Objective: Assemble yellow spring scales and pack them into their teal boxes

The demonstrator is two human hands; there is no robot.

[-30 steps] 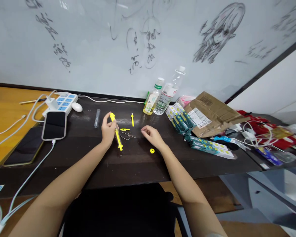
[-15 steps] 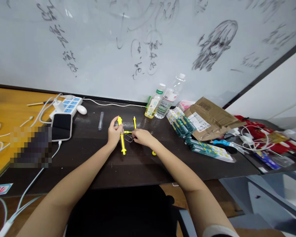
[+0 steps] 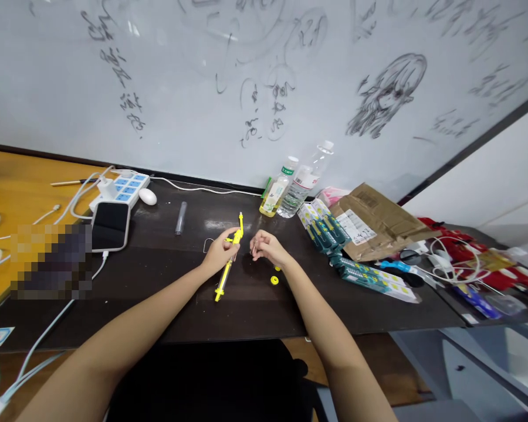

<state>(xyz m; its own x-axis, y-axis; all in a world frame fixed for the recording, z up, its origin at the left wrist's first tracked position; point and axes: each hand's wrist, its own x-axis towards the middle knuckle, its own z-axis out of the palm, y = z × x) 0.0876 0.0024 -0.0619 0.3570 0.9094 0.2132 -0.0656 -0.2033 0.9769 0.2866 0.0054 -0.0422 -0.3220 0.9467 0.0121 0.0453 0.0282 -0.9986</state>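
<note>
My left hand (image 3: 220, 253) is closed around a slim yellow spring scale (image 3: 224, 278) with a clear tube, held tilted above the dark desk. Past its upper end shows a thin yellow rod (image 3: 241, 221); I cannot tell whether the two are joined. A bent wire hook (image 3: 207, 244) lies just left of that hand. My right hand (image 3: 267, 246) is apart from the scale, its fingertips pinched on something small and partly hidden. By the right wrist rests a yellow ring (image 3: 274, 280), with another yellow bit partly covered behind it. A clear tube (image 3: 181, 218) lies farther left.
Two bottles, one with yellow liquid (image 3: 273, 196) and one clear (image 3: 295, 190), stand by the whiteboard. Green boxes (image 3: 323, 225) and a cardboard package (image 3: 374, 220) are to the right. A phone (image 3: 110, 227), a power strip (image 3: 125, 190) and cables lie left.
My left hand has shifted right and down, and the scale now leans with its lower end to the left. My right hand has moved slightly right, away from the wire hook.
</note>
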